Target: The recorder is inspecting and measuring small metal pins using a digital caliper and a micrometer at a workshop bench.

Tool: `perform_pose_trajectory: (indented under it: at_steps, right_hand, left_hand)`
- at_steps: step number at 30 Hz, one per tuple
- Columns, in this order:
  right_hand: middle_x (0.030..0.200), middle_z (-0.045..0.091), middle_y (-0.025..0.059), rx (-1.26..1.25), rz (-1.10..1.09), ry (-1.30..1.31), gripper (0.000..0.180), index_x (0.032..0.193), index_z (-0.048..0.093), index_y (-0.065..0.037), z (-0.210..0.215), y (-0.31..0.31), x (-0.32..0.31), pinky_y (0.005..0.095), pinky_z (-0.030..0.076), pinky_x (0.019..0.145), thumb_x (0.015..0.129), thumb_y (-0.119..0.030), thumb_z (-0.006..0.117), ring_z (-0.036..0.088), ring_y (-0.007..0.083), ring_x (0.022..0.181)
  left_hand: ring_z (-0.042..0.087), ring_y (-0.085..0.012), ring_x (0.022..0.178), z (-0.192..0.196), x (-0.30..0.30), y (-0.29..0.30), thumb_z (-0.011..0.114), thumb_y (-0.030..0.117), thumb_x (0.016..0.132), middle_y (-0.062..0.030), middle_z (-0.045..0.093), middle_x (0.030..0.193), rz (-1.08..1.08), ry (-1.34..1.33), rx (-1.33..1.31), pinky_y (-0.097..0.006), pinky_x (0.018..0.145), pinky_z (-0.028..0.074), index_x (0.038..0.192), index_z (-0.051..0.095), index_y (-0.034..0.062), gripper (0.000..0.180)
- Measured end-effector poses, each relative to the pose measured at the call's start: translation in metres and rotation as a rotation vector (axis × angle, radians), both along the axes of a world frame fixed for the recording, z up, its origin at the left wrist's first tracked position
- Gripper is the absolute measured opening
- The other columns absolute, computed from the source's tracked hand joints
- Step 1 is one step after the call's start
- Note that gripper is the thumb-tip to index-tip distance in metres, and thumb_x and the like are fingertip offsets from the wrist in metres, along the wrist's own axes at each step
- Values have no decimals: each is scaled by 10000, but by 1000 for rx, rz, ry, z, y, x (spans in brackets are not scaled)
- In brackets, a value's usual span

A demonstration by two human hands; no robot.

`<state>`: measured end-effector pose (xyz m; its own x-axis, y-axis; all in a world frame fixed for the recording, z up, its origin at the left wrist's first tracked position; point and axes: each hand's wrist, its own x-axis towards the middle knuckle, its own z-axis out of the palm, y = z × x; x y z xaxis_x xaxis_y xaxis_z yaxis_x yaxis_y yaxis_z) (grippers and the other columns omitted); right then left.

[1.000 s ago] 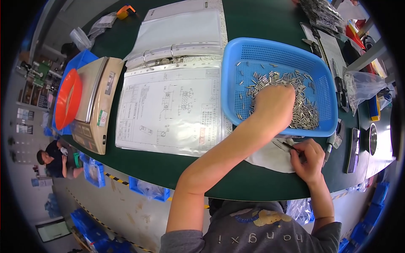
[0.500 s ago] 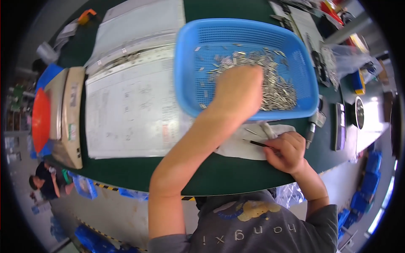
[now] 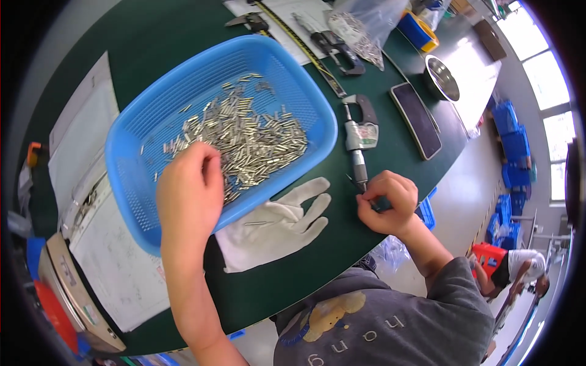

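Head view. Blue basket (image 3: 152, 116): perforated plastic, on the green table (image 3: 378, 158), tilted across the frame; holds a loose heap of small metal pins (image 3: 244, 137), mostly in its middle.

Left hand (image 3: 189, 189): inside the basket's near side, at the edge of the heap, fingers curled together on the pins; what they grip is hidden under the hand.

Right hand (image 3: 387, 204): on the table to the right of the basket, fingers clenched around a small dark object, too hidden to identify, just below the micrometer (image 3: 357, 137).

White glove (image 3: 278, 222): flat on the table, between the two hands, touching the basket's near rim; one pin lies on it.

Also on the table: phone (image 3: 416, 119), caliper (image 3: 332, 46), steel bowl (image 3: 442, 76), clear bag (image 3: 360, 24), papers (image 3: 79, 140), scale (image 3: 67, 293).
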<state>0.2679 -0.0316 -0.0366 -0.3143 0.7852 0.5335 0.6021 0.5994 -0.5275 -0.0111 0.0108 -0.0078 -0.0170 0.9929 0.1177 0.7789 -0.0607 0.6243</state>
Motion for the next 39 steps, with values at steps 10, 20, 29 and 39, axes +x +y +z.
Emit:
perform_pose_trajectory:
  at_steps: [10, 20, 29, 39]
  right_hand:
    - [505, 432, -15, -258, 112, 119, 170, 664, 531, -74, -3, -38, 13, 255, 339, 375, 575, 19, 641, 459, 123, 404]
    - [488, 451, 14, -317, 65, 107, 281, 871, 643, -28, -9, -37, 17, 263, 337, 371, 602, 42, 608, 459, 141, 390]
    - [504, 473, 21, -285, -43, 145, 256, 868, 643, -24, -11, -39, 19, 268, 333, 366, 628, 53, 597, 453, 144, 388]
    - [480, 466, 5, -211, -19, 12, 213, 814, 633, -33, -12, -39, 17, 256, 324, 357, 615, 41, 626, 433, 131, 359]
  left_hand:
    - [541, -124, 595, 3, -5, -2, 531, 28, 834, -63, 580, 690, 31, -102, -115, -259, 544, 422, 871, 570, 5, 59]
    - [548, -100, 676, -2, -5, 3, 506, 17, 860, -41, 567, 734, 5, -121, -168, -227, 582, 416, 892, 557, -11, 66]
    - [560, -109, 701, -2, -7, 3, 502, 24, 866, -41, 572, 760, 0, -94, -203, -233, 615, 424, 895, 555, -8, 68]
    - [553, -108, 694, -2, -7, 3, 506, 29, 865, -43, 575, 752, -3, -92, -205, -236, 621, 423, 894, 557, -5, 68]
